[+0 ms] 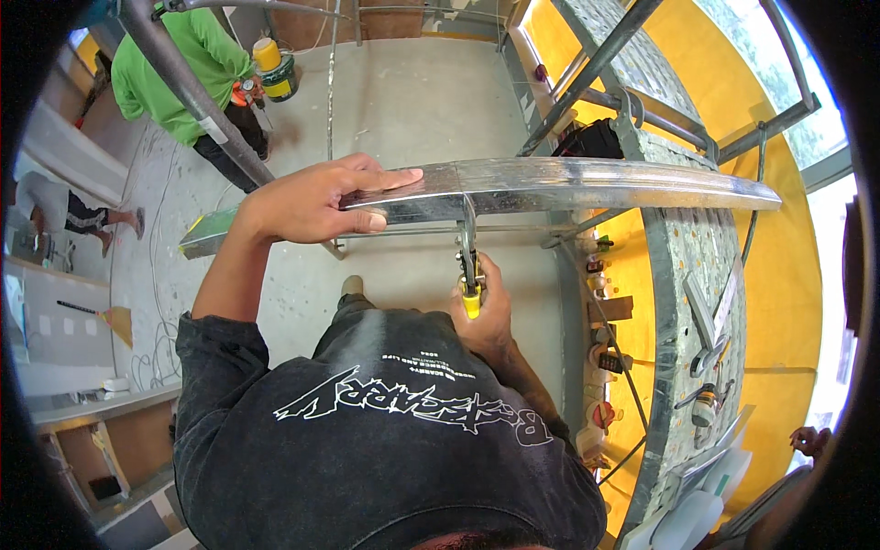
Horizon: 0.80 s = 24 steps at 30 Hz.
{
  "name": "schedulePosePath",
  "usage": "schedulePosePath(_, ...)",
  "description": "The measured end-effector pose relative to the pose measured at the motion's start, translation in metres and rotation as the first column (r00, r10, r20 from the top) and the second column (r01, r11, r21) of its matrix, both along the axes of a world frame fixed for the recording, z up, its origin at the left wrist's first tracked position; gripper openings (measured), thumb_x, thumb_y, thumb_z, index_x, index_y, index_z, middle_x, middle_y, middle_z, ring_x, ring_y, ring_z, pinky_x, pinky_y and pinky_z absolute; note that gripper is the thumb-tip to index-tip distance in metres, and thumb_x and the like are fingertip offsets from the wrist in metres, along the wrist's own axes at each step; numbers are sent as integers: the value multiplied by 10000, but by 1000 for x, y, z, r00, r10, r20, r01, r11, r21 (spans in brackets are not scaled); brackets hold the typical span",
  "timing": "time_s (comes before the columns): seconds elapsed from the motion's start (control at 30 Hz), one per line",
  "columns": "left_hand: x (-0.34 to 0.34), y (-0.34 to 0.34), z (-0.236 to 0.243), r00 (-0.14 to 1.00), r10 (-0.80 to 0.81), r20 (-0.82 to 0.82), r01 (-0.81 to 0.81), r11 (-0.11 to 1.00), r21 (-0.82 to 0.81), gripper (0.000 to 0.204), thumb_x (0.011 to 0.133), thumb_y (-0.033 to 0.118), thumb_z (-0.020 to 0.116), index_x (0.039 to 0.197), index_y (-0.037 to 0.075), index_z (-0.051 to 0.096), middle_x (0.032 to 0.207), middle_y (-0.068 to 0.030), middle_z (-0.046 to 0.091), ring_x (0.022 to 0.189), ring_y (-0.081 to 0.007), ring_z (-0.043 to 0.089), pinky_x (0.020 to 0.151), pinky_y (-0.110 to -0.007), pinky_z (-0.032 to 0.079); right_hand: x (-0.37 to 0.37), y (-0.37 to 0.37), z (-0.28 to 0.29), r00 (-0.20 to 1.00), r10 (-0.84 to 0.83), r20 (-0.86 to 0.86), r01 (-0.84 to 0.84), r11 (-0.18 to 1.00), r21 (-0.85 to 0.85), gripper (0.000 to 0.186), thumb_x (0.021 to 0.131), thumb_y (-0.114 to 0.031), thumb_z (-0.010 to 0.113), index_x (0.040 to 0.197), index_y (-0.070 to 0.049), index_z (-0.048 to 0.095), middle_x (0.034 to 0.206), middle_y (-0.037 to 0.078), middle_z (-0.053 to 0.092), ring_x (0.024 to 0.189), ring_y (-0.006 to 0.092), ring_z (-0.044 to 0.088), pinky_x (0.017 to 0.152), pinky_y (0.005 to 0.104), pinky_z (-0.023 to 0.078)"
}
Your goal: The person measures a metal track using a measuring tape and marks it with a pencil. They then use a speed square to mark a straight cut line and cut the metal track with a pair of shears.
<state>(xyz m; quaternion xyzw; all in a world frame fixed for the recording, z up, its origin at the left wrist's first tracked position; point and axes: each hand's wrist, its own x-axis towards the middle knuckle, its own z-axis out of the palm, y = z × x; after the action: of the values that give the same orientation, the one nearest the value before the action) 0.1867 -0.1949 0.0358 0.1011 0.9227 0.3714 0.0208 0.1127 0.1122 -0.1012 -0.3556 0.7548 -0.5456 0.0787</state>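
A long shiny metal channel [568,186] stretches across in front of me from left to right, bowed by the lens. My left hand [316,200] grips it left of the middle, fingers over the top and thumb along the near side. My right hand [488,316] is closed round the yellow handles of a pair of tin snips [468,249]. The jaws of the snips are up at the channel's near edge, just right of my left hand. How deep they bite cannot be seen.
At right, a perforated scaffold platform [674,266] carries loose metal pieces and a tool [704,403]. A grey scaffold pole [197,96] slants at upper left. Beyond it, a person in green [174,73] stands near a bucket [278,78]. Another person [69,206] is farther left. Cables lie on the floor.
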Motion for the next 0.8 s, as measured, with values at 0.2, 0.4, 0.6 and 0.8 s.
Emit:
schedulePosePath(0.2,4,10,6,993,11,-121,-23,995,-97,758,897,371,774,1567,179,478,1114,-141,626,996,-316,627,880,-405,515,-2,3,1,992,24,124,-30,999,40,601,891,-18,690,1441,-1,447,1136,237,684,1045,363,723,892,421,557)
schedulePosePath(0.4,12,49,-7,916,181,-359,-339,828,-446,653,786,109,795,1391,114,549,1179,-145,672,1022,-385,663,844,-443,548,-2,2,15,986,37,164,-41,999,19,609,897,-15,680,1455,2,436,1032,184,685,935,258,706,853,385,557)
schedulePosePath(0.6,1,44,-17,830,301,-469,-495,785,-373,287,890,38,623,1160,135,619,930,-97,722,763,-348,706,635,-480,536,-22,27,54,795,346,498,-382,924,-32,787,891,-53,666,1587,-13,302,1220,151,621,1115,214,642,1000,379,499)
schedulePosePath(0.8,-14,18,-15,882,414,-226,-462,852,-246,100,975,201,661,1018,112,665,849,-180,719,799,-424,691,666,-508,511,-23,69,81,863,321,391,-353,935,12,881,868,-120,670,1618,6,224,1267,143,591,1168,235,602,1077,407,448)
